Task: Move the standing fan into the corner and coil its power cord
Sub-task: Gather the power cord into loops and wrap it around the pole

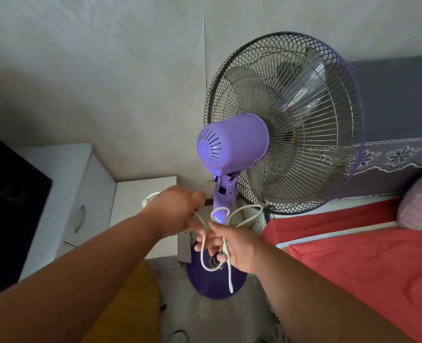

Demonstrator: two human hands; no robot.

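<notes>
A purple standing fan [232, 144] with a metal wire cage stands against the wall, its round purple base [214, 283] on the floor between a bedside cabinet and the bed. Its white power cord [226, 253] hangs in loops in front of the fan's stem. My right hand [234, 246] grips several loops bunched together, with one end dangling over the base. My left hand [177, 209] is closed on another strand of the cord, just left of the stem. The plug is not visible.
A white bedside cabinet [140, 194] and a taller white cabinet [81, 184] stand to the left. A bed with a red cover [353, 263], grey headboard [397, 100] and a pink pillow [420, 204] is on the right. A yellow mat [135, 303] lies on the floor.
</notes>
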